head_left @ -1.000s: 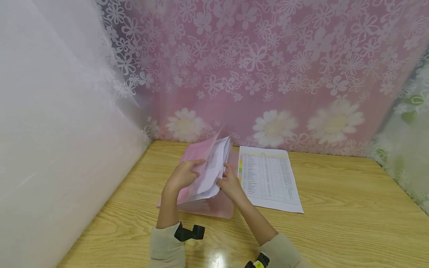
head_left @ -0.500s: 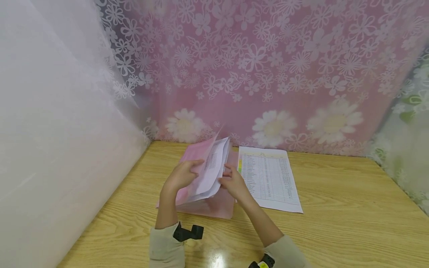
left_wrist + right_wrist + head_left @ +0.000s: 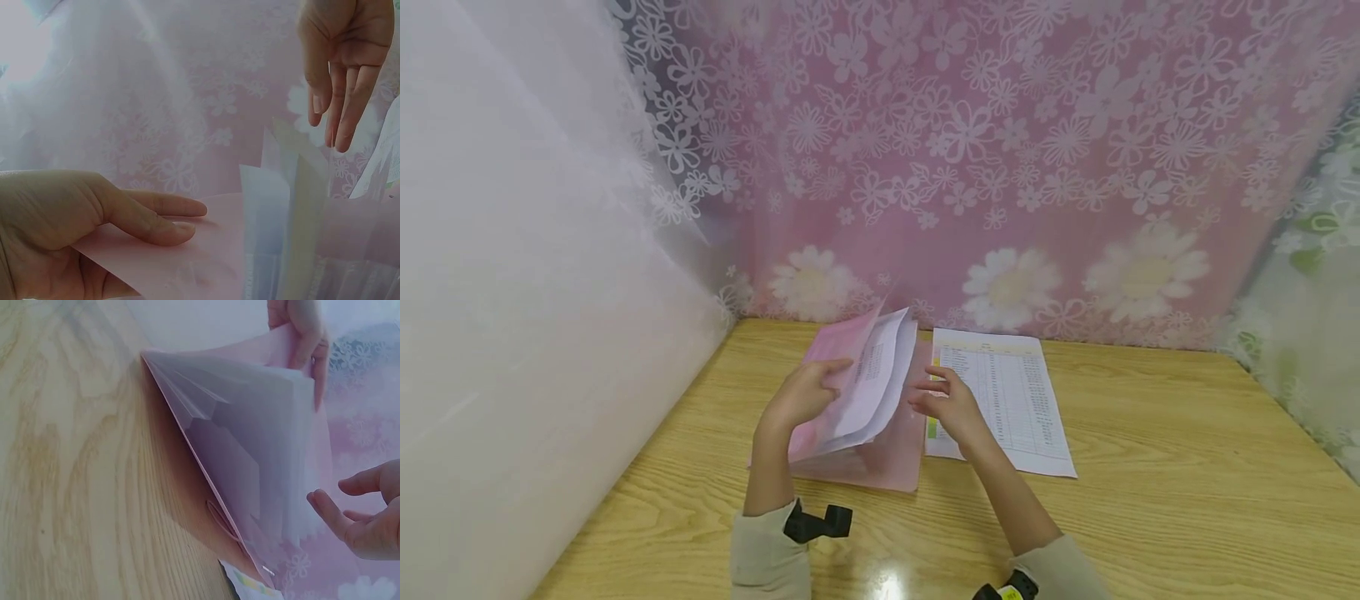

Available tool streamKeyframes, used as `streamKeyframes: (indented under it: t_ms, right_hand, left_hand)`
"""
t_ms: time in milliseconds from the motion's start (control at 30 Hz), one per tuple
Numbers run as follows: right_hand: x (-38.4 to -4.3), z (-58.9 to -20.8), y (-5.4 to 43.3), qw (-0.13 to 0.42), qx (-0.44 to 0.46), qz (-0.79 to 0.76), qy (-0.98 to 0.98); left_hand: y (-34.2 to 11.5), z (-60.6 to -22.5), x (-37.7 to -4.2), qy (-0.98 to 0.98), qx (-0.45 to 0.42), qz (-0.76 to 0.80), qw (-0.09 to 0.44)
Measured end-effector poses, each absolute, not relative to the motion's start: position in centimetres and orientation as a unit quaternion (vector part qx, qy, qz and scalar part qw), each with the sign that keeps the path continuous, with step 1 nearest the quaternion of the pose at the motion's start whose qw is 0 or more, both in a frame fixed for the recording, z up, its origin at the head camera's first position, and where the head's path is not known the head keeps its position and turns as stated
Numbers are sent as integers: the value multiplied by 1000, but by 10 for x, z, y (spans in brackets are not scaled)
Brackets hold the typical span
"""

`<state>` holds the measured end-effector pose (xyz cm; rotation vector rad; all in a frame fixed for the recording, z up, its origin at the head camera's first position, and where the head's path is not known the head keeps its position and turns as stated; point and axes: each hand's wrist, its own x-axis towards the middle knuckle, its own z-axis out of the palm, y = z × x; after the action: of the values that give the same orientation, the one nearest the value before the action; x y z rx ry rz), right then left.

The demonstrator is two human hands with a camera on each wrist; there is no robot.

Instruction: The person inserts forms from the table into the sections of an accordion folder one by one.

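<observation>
A pink expanding folder (image 3: 897, 462) lies partly open on the table, with white printed sheets (image 3: 886, 362) standing in its clear pockets. My left hand (image 3: 801, 396) pinches the raised pink cover (image 3: 187, 265) between thumb and fingers, as the left wrist view shows. Just right of the folder, my right hand (image 3: 953, 408) is held in the air with its fingers loosely extended, and it holds nothing. A gap separates it from the pockets (image 3: 275, 444), which fan out in the right wrist view. Beneath and behind the right hand lies a printed table sheet (image 3: 1011, 400).
The wooden table (image 3: 1157, 483) extends to the right and toward me. A pink floral curtain (image 3: 970, 167) hangs along the back edge, and a whitish sheet (image 3: 550, 292) closes off the left. A thin loop (image 3: 222, 519) shows along the folder's edge.
My right hand has let go of the sheets' edge and moved right, away from the folder. The left hand stays on the cover, shifted slightly left.
</observation>
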<state>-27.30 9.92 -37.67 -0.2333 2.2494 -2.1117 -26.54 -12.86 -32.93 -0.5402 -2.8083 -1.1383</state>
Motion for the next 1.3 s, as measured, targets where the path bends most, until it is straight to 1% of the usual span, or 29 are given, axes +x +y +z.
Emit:
streamKeyframes:
  t_ms: [233, 467, 600, 700, 833, 1000, 1167, 1300]
  right_hand:
    - [-274, -383, 131, 17, -64, -678, 732]
    - [-278, -387, 169, -9, -14, -655, 755]
    - [-283, -388, 196, -34, 6, -631, 775]
    - [-286, -392, 220, -65, 31, -611, 788]
    - [-283, -397, 248, -78, 71, -547, 830]
    - [-277, -402, 269, -65, 104, -450, 884]
    - [-277, -411, 276, -37, 129, -443, 886]
    - [-279, -420, 280, -31, 125, -435, 891]
  left_hand:
    - [-129, -330, -266, -909, -181, -373, 32]
    - [-130, -330, -266, -909, -183, -374, 31]
    - [-130, -329, -265, -909, -183, -374, 33]
    - [-130, -328, -265, -908, -186, -374, 34]
    - [-131, -328, -267, -908, -190, -372, 35]
    - [-132, -329, -267, -908, -191, -371, 34]
    - [-132, -329, -266, -908, -188, -372, 32]
    - [-132, -329, -266, -908, -189, -373, 31]
